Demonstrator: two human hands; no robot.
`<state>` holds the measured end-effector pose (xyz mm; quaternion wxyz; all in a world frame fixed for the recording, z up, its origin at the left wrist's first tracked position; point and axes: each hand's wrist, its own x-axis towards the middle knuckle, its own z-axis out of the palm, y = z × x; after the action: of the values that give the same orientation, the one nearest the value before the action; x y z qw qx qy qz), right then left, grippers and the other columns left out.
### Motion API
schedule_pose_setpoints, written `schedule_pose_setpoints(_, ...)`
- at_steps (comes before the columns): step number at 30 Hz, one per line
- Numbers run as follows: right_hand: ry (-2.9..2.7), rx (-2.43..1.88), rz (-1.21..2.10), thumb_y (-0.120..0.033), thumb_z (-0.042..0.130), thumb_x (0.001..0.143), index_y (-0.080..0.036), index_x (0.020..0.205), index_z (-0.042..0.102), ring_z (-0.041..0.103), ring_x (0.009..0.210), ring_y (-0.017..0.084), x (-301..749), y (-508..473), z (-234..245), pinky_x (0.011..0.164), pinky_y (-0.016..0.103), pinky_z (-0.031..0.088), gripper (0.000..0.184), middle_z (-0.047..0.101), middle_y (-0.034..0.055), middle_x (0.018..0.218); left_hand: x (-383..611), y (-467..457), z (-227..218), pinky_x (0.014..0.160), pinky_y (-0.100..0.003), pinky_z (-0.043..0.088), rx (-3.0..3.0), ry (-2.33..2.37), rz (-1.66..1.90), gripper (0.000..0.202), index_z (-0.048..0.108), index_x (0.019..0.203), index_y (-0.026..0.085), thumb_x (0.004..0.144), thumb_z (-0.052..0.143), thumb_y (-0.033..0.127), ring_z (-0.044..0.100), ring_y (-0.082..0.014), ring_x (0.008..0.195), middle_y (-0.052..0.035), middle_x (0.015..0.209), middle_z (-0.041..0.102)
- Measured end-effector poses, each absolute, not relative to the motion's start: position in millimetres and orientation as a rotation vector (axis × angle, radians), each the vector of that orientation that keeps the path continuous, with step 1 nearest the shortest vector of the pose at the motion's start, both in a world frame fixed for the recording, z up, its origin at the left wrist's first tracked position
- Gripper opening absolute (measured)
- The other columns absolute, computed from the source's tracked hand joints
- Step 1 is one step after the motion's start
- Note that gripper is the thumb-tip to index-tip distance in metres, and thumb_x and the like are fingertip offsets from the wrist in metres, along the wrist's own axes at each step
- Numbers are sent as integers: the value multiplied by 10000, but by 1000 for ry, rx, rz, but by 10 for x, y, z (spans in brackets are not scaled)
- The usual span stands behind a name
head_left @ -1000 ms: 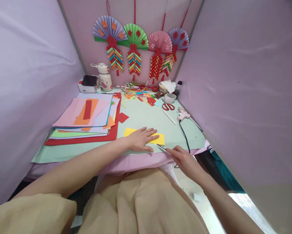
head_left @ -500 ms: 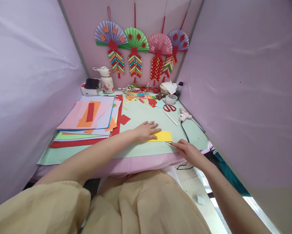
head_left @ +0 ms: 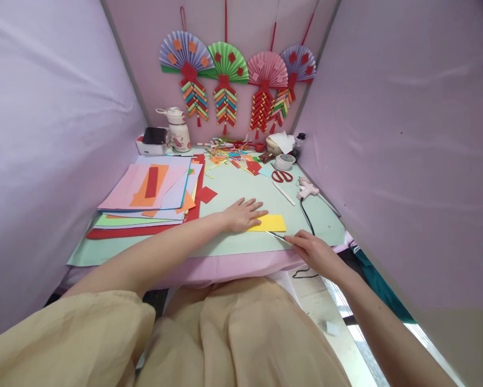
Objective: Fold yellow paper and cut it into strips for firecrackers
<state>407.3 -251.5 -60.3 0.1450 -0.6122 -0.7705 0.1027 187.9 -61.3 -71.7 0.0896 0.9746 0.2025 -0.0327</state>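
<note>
A strip of yellow paper (head_left: 274, 222) lies on the pale green mat. My left hand (head_left: 243, 214) rests flat over its left part, fingers spread, so that end is hidden. In my right hand (head_left: 309, 246) is a slim craft knife (head_left: 279, 236) with a dark handle, the fingers closed round it. Its silver tip points left, at the near long edge of the strip. Whether the blade touches the paper, I cannot tell.
Coloured paper sheets (head_left: 120, 188) are stacked at left, with a red square (head_left: 207, 194) beside them. Scissors (head_left: 282, 176), a white pen-shaped stick (head_left: 283, 193) and a corded glue gun (head_left: 307, 188) lie at right. Paper scraps (head_left: 233, 156) and a bottle (head_left: 179, 131) stand at the back.
The knife tip has shifted slightly left along the near edge of the yellow strip. My left hand stays flat on the paper. The whole view has tilted a little.
</note>
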Motion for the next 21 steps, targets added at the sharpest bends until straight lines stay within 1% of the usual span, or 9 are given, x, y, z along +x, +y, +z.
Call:
schedule_pose_setpoints(5, -2221, -1746, 237, -187, 376, 920, -278, 1176, 627, 575, 733, 149, 3812, -2446, -576, 647, 247, 426, 370, 573, 43, 876, 1887, -620, -697, 1131, -503, 57, 2877, 625, -141, 533, 229, 1467, 361, 956, 172, 500, 78, -245, 1442, 8, 1574, 132)
schedule_pose_setpoints(9, -2252, -1776, 181, -183, 373, 925, -270, 1164, 626, 541, 705, 139, 3625, -2413, -605, 590, 235, 359, 359, 550, 39, 869, 1896, -628, -686, 1131, -508, 44, 2879, 622, -146, 528, 236, 1469, 345, 962, 180, 483, 63, -246, 1444, -3, 1576, 120)
schedule_pose_setpoints(16, -2333, -1819, 121, -151, 385, 918, -254, 1165, 599, 463, 651, 129, 3358, -2351, -625, 545, 238, 258, 343, 525, 31, 843, 1898, -650, -626, 1130, -520, 43, 2849, 620, -194, 528, 225, 1475, 330, 963, 209, 455, 52, -246, 1444, -8, 1577, 103)
schedule_pose_setpoints(21, -2364, -1835, 95, -141, 400, 908, -247, 1149, 594, 470, 667, 137, 3157, -2281, -605, 541, 246, 236, 328, 533, 41, 856, 1900, -635, -600, 1124, -534, 23, 2843, 610, -261, 543, 195, 1485, 322, 958, 198, 457, 23, -255, 1445, -13, 1580, 76)
